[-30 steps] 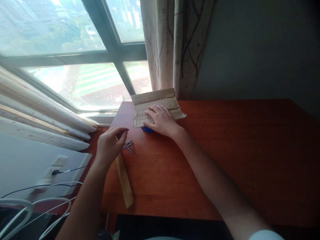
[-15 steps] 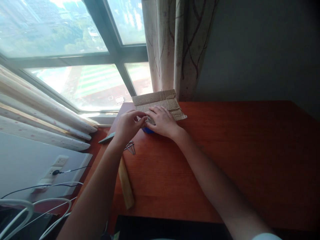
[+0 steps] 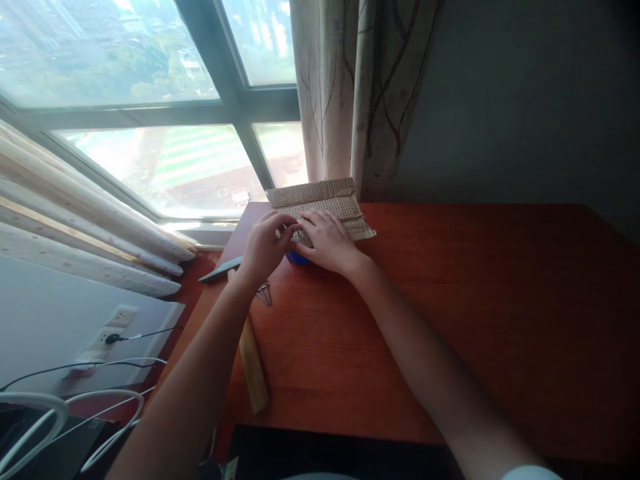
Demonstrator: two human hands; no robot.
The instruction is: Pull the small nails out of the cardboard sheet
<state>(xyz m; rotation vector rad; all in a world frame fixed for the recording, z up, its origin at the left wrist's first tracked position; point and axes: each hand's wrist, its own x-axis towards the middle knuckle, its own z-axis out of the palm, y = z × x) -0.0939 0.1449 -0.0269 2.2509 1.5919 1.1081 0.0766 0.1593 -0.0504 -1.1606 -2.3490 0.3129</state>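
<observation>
A perforated piece of cardboard (image 3: 325,197) lies at the far left corner of the red-brown table (image 3: 450,300), on top of a blue object (image 3: 299,259). My right hand (image 3: 327,243) lies flat on the cardboard with its fingers stretched out. My left hand (image 3: 265,247) is at the cardboard's near left edge, touching my right fingertips. Its fingers are pinched together on something too small to make out. A few nails (image 3: 265,293) lie just behind my left wrist. A hammer with a wooden handle (image 3: 251,367) lies along the table's left edge, partly under my left forearm.
A patterned curtain (image 3: 360,100) hangs behind the cardboard, beside a large window (image 3: 150,80). A rolled pale curtain (image 3: 90,247) lies to the left. Below it are a wall socket (image 3: 113,327) with a plug and white cables (image 3: 75,407). The table's near edge is at the bottom.
My left hand rose from beside the nails and moved right and away to the cardboard, meeting my right hand. My right hand stayed on the cardboard.
</observation>
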